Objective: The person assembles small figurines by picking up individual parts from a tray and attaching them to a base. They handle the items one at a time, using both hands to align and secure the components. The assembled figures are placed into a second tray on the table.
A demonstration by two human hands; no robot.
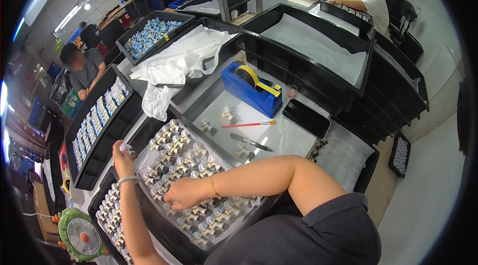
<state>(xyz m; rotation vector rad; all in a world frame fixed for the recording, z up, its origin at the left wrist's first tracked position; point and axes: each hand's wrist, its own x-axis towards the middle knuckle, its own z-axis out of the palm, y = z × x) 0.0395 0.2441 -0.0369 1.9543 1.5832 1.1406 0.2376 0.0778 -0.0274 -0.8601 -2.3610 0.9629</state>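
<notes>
My left hand (123, 164) is raised at the left edge of a black tray (174, 110), its fingers closed around a small white figurine (127, 148). Rows of small white, dark and gold figurines (206, 166) fill the paper-lined tray. My right hand (189, 193) reaches down into the tray with its fingers curled among the figures. What its fingertips hold, if anything, is hidden. Left of my left forearm, a second tray of similar figurines (108, 215) lies partly covered.
Beyond the tray are a blue tape dispenser (251, 88), a red brush (244, 125), a black pen (251, 142), a phone (306, 118) and loose figurines (227, 114). Stacked black bins (298, 68) stand behind. A green fan (82, 235) is at lower left. Two people work nearby.
</notes>
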